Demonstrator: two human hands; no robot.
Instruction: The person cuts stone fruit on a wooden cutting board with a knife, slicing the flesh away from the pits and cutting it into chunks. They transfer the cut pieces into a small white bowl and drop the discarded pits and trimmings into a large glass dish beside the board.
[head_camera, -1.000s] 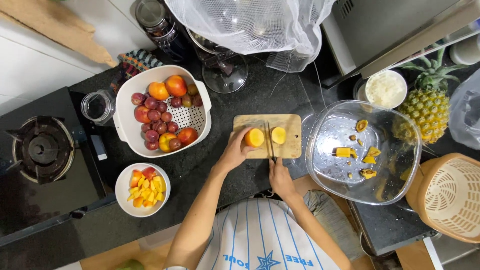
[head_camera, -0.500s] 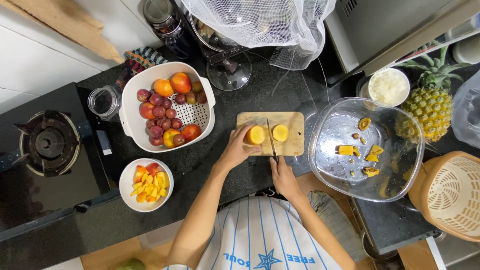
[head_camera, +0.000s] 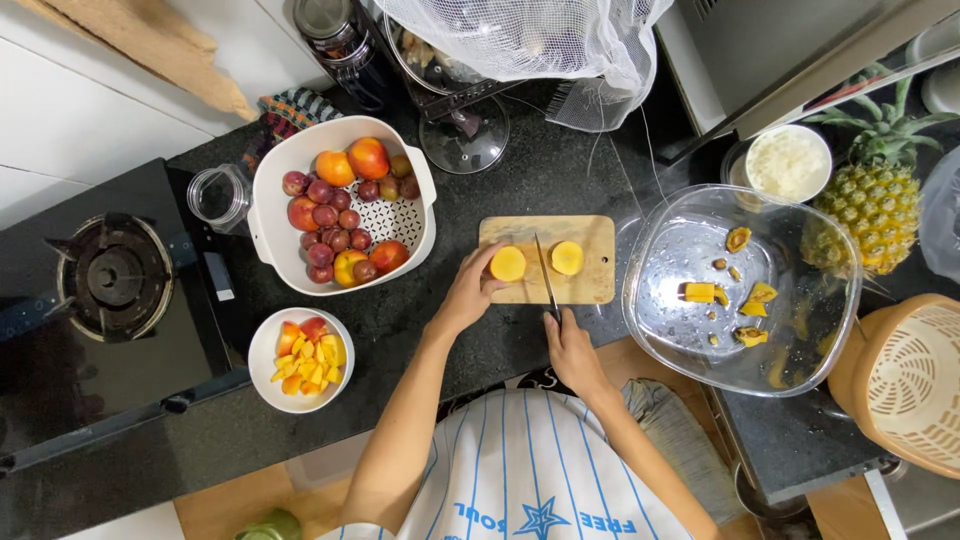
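Halving fruit: left hand (head_camera: 468, 290) pins one yellow half (head_camera: 508, 264) near the cutting board (head_camera: 590, 290)'s left edge; right hand (head_camera: 566, 345) clasps knife (head_camera: 546, 280). Judging next: steady, slice.

The cutting board (head_camera: 590, 285) lies mid-worktop (head_camera: 540, 175) with bare dark stone on its far side, up to the foot of a glass lid (head_camera: 465, 140) and a hanging net cover (head_camera: 530, 35). To its left, a strip of open stone runs before the white colander of fruit (head_camera: 268, 215); the small white bowl (head_camera: 262, 345) of cut fruit blocks the near left. On the right, the clear plastic tub (head_camera: 840, 300) sits just beside the board, leaving hardly any gap. Far right stand a pineapple (head_camera: 870, 205) and a white cup (head_camera: 788, 165).
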